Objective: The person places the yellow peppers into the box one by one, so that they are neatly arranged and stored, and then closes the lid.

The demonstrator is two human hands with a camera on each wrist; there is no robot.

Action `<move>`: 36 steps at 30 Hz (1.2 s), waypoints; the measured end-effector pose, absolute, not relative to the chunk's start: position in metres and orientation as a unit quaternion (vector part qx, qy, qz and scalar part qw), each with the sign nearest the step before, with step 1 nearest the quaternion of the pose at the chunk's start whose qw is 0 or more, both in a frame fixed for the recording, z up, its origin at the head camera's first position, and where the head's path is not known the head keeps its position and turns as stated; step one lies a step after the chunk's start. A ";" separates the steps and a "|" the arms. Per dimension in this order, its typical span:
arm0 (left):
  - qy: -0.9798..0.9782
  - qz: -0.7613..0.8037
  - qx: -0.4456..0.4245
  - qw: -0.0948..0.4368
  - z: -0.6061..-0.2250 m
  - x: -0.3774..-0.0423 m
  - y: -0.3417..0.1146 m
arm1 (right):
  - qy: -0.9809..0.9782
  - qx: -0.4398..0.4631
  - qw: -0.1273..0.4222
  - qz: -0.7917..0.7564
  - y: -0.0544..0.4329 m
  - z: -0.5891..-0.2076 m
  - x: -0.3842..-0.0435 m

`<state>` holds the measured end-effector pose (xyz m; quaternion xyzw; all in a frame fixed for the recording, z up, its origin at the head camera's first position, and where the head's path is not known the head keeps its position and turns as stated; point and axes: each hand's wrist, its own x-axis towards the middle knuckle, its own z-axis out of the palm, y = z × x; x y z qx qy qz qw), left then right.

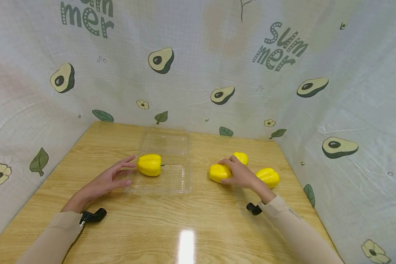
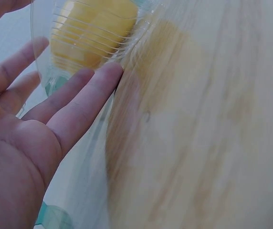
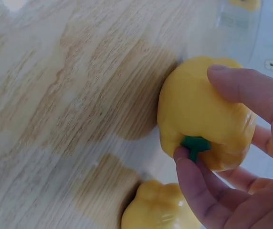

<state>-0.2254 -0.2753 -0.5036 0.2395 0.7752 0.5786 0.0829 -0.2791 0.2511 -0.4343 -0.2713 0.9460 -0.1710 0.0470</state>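
Observation:
My right hand grips a yellow bell pepper at the table's right half. In the right wrist view, the thumb lies on one side of that bell pepper and fingers curl by its green stem. A clear plastic clamshell container lies with its lid back at centre left. Inside it, towards its left side, rests another yellow bell pepper, stem pointing right. My left hand is at the container's left edge, fingers extended; in the left wrist view the fingertips are against or very near the clear wall.
Two more yellow bell peppers lie close to my right hand: one behind it, one at its right. The wooden table meets a printed cloth at the back and both sides.

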 end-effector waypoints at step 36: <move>0.774 0.579 0.243 0.084 -0.505 -0.225 -0.277 | 0.935 -0.293 0.002 -0.199 0.221 -0.403 -0.244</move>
